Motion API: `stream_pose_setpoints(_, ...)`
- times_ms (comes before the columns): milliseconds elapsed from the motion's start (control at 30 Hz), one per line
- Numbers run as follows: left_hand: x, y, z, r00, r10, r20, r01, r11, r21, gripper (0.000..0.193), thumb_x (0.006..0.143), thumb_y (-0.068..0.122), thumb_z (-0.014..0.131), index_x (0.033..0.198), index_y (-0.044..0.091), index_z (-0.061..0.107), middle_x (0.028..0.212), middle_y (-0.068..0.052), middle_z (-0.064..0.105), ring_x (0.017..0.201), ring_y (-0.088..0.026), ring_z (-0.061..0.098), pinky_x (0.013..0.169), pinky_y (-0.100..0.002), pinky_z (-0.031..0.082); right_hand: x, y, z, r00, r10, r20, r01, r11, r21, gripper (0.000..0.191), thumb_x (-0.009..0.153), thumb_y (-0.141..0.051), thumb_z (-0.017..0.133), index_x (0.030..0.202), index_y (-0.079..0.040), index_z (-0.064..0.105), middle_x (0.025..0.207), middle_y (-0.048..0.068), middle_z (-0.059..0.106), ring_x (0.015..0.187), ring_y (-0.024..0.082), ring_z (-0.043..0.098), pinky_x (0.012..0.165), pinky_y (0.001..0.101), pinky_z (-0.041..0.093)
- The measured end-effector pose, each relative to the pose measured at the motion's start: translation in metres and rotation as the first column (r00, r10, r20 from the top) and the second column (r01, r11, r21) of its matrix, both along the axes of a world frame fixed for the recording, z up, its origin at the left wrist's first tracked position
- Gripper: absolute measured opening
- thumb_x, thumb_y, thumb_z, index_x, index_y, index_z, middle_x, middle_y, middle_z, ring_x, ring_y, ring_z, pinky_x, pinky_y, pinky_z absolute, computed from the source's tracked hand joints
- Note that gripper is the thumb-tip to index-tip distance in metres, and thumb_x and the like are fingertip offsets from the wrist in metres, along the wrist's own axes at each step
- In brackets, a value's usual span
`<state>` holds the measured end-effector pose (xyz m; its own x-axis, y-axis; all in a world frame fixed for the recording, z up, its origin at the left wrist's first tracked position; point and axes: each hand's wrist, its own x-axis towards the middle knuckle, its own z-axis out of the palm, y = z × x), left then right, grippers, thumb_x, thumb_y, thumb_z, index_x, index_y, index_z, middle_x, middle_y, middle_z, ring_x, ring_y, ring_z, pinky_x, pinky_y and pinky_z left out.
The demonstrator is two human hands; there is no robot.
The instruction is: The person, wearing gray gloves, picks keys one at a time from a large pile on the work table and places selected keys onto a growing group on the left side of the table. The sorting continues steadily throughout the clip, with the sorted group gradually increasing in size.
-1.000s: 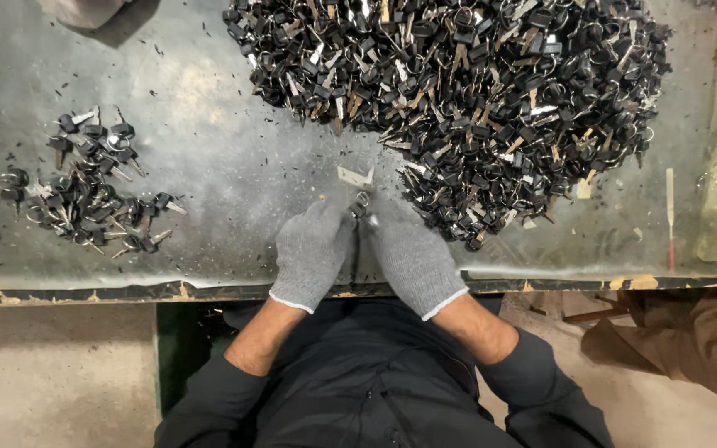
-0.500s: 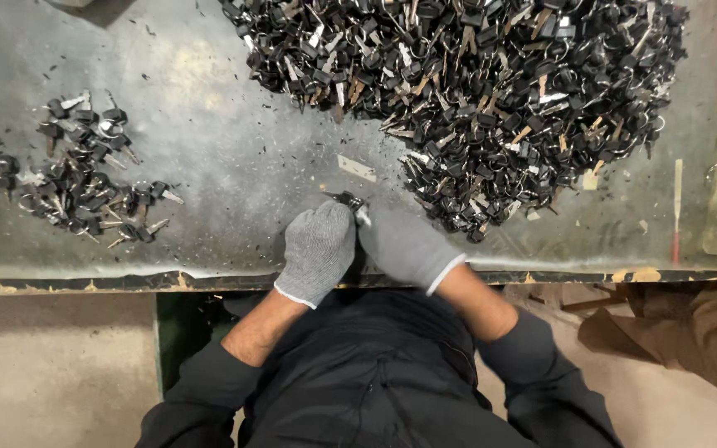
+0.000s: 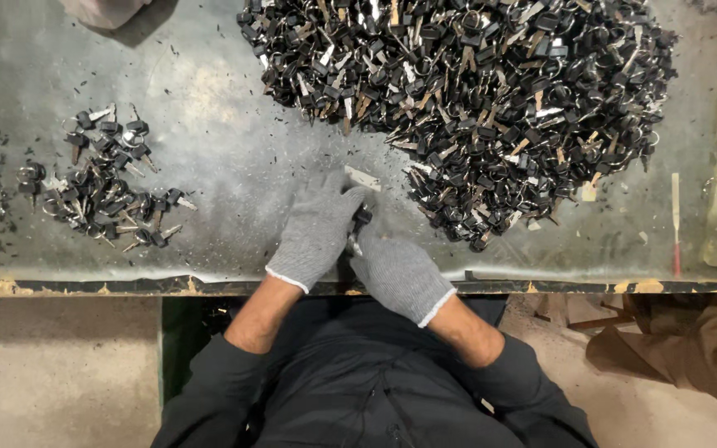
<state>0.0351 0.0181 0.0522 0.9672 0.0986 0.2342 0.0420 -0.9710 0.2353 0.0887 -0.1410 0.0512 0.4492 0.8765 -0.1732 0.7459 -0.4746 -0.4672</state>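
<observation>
- Grip: L hand (image 3: 315,232) and R hand (image 3: 396,270), both in grey knit gloves, are pressed together at the near table edge, clenched on one black-headed key (image 3: 361,219). Only the key's dark head shows betw. the fingers; the blade is hidden, so can't tell how deep the hold is.
- Location: key sits at the fingertips, approx. 12 o'clock from the R hand, just above the table (image 3: 209,99) surface.
- Risk 1, slip: knit gloves on a small, hard part. If the hands twist or pull apart unevenly, the key could pop loose and drop off the near edge at 6 o'clock, onto the floor or lap.
- Risk 2, mix-up: big pile (image 3: 475,99) lies close at 1 o'clock; small pile (image 3: 109,195) is well apart at 9 o'clock. A loose key bouncing right would be lost among the big pile.
- Risk 3, debris: black chips are scattered over the table and near the hands. More fragments could fly toward the face; no eye cover can be confirmed.
- Risk 4, snag: a pale flat strip (image 3: 363,177) lies just beside the L fingertips at 12 o'clock; a sweep fwd. could knock it into the big pile.
- Risk 5: a red-tipped tool (image 3: 675,224) at 3 o'clock sits near the edge, well clear of the hands; low concern.
</observation>
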Motion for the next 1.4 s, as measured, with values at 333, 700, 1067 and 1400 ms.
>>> stream_pose_setpoints(333,-0.019,-0.008,-0.024,0.970,0.208,-0.124,-0.242,0.864,-0.442,0.029,0.085,0.021,0.076,0.112,0.014,0.070,0.096,-0.008,0.074,0.084,-0.030,0.073,0.072,-0.044,0.055,0.020,-0.012,-0.006,0.954,-0.277,-0.117,0.231,0.925,-0.303,0.036,0.104,-0.032,0.050,0.123,-0.002,0.054,0.073,0.015,0.070,0.054,0.027,0.071,0.043,0.0389,0.056)
stream_pose_setpoints(700,-0.022,-0.010,-0.034,0.989,0.097,0.116,-0.031,0.881,-0.473,0.022,0.086,0.006,0.066,0.108,0.010,0.069,0.100,-0.011,0.070,0.088,-0.035,0.069,0.075,-0.047,0.054,0.036,-0.007,-0.006,0.986,-0.118,-0.118,0.110,0.991,-0.075,0.028,0.098,-0.023,0.062,0.108,0.003,0.059,0.084,0.018,0.068,0.074,0.036,0.072,0.059,0.0476,0.057)
stream_pose_setpoints(1067,-0.020,-0.008,-0.038,0.993,0.077,0.092,-0.037,0.928,-0.371,0.026,0.087,0.008,0.067,0.113,0.008,0.067,0.104,-0.014,0.070,0.089,-0.035,0.070,0.077,-0.045,0.056,0.032,0.005,-0.005,0.980,-0.192,-0.055,0.178,0.964,-0.197,0.026,0.101,-0.022,0.058,0.113,0.001,0.057,0.076,0.018,0.071,0.069,0.034,0.072,0.056,0.0445,0.057)
stream_pose_setpoints(1400,-0.019,-0.012,-0.024,0.995,0.067,0.078,-0.031,0.916,-0.399,0.042,0.082,-0.001,0.065,0.122,0.013,0.068,0.101,-0.011,0.072,0.085,-0.034,0.072,0.075,-0.045,0.057,0.026,0.003,-0.019,0.988,-0.091,0.125,0.093,0.996,-0.007,0.033,0.094,-0.021,0.060,0.117,0.003,0.057,0.078,0.017,0.071,0.076,0.035,0.072,0.075,0.0469,0.058)
